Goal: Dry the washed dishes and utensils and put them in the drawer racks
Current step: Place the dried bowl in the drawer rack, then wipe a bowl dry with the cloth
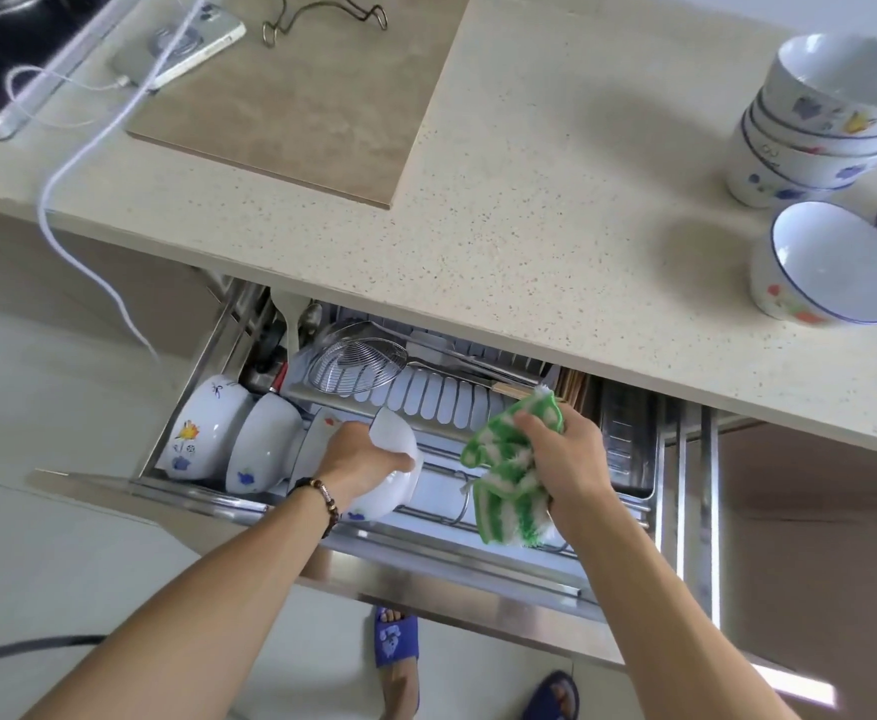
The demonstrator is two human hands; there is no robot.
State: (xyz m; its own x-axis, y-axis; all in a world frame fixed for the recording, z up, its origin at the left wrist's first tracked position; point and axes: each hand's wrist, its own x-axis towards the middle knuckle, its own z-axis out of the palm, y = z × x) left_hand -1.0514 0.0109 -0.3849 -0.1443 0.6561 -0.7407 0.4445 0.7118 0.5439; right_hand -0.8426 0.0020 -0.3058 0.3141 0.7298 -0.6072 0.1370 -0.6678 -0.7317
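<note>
White glazed ceramic bowl w/ small blue print [392,472] is gripped by the left hand [358,454], fingers curled over its rim, tipped on edge low over the pulled-out steel drawer rack [478,550], prob. so it slots upright beside those already racked & drains. Right hand [566,459] clutches the green-and-white striped drying cloth [509,485], bunched up & held just right of the bowl, clear of the slot; looks parked there so the wiping hand is ready for the next piece. Racked so far: 2 white flower-print bowls [234,433] standing on edge at the left, touching each other, plus what seems a 3rd partly hidden behind the left hand (can't tell for sure). Back row of the drawer: 1 round wire-mesh skimmer w/ steel handle [358,366] lying flat, a few other utensils beside it, too crowded to count. On the speckled beige stone tabletop [530,210], far right: 1 stack of 3 white printed bowls [821,122], 1 single white blue-rimmed bowl [836,262] near it, & a striped pile at the frame edge, count unclear. So 4 bowls at least left to dry.
</note>
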